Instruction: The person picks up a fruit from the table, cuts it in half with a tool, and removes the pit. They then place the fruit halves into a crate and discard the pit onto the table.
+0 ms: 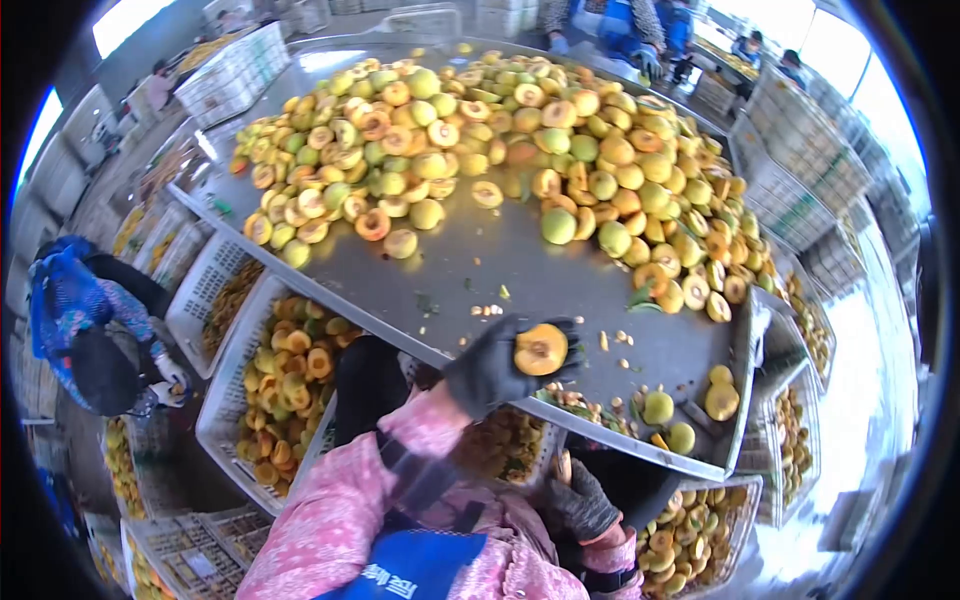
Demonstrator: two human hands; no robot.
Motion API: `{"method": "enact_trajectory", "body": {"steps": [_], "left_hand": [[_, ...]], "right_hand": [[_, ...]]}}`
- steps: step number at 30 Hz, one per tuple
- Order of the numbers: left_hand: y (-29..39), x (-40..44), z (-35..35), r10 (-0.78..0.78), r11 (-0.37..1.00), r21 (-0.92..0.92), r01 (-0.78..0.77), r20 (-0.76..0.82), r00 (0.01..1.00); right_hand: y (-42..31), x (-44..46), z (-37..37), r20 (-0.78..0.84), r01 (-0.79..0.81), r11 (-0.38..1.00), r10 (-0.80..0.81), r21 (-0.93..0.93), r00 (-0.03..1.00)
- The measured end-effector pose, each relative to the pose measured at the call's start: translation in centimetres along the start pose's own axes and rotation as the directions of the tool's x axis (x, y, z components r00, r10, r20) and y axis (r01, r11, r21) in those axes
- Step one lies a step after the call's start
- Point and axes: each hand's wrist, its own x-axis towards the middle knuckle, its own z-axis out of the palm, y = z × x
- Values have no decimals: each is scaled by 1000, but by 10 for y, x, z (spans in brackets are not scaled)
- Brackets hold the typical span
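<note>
My left hand (508, 362), in a dark glove, is above the near edge of the metal table. It holds a halved yellow peach (541, 349), cut face up with a brown centre. Lower down, close to my body, my gloved right hand (583, 503) is closed around a narrow brownish thing (565, 467); its kind cannot be made out. Beyond my hands a large heap of whole and halved peaches (430, 150) spreads across the metal table (400, 290). Small pits and leaf scraps lie near my left hand.
White crates (215, 425) of halved peaches stand at the left, and another crate (745, 490) is at the lower right. A person (95, 330) in blue works at the left; another person's gloved hand (648, 62) is across the table. A few peaches (722, 395) lie near the right corner.
</note>
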Motion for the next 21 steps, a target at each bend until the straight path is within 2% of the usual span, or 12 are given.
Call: {"method": "enact_trajectory", "body": {"steps": [2, 3, 4, 5, 8, 10, 11, 13, 14, 16, 19, 21], "left_hand": [[-2, -27, 16, 147, 956, 262, -134, -29, 989], [-7, -31, 1, 259, 818, 529, -226, 13, 966], [-5, -37, 2, 319, 465, 813, -351, 216, 923], [-3, -43, 3, 364, 11, 896, -443, 409, 837], [-11, -57, 20, 379, 53, 911, -408, 359, 853], [-19, -58, 18, 380, 190, 891, -412, 321, 868], [-21, -58, 11, 365, 177, 900, -398, 316, 876], [-26, -60, 11, 360, 180, 905, -386, 304, 882], [-29, -62, 16, 372, 257, 887, -384, 276, 886], [-34, -64, 24, 388, 405, 834, -375, 215, 896], [-42, -62, 6, 459, 100, 918, -385, 300, 836], [-48, -59, 0, 424, 524, 780, -343, 111, 899]], "right_hand": [[-29, -4, 16, -16, 38, 999, -38, 1, 999], [-34, -1, 22, 1, 129, 989, -130, -77, 992], [-37, 3, 27, 28, 219, 963, -217, -155, 976], [-36, 6, 31, 62, 306, 924, -300, -231, 952], [-30, 15, 37, 21, 382, 843, -404, -378, 914], [-46, 9, 51, -14, 395, 832, -434, -390, 901], [-37, 14, 45, 160, 533, 474, -623, -701, 765], [-28, 23, 34, 557, 495, -294, -623, -818, 549], [-25, 20, 34, 330, 484, 97, -614, -870, 717], [-45, 11, 53, -46, 211, 771, -297, -601, 954], [-56, 8, 57, 36, 204, 618, -272, -759, 962], [-61, 7, 61, 36, 183, 692, -222, -699, 974]]}}
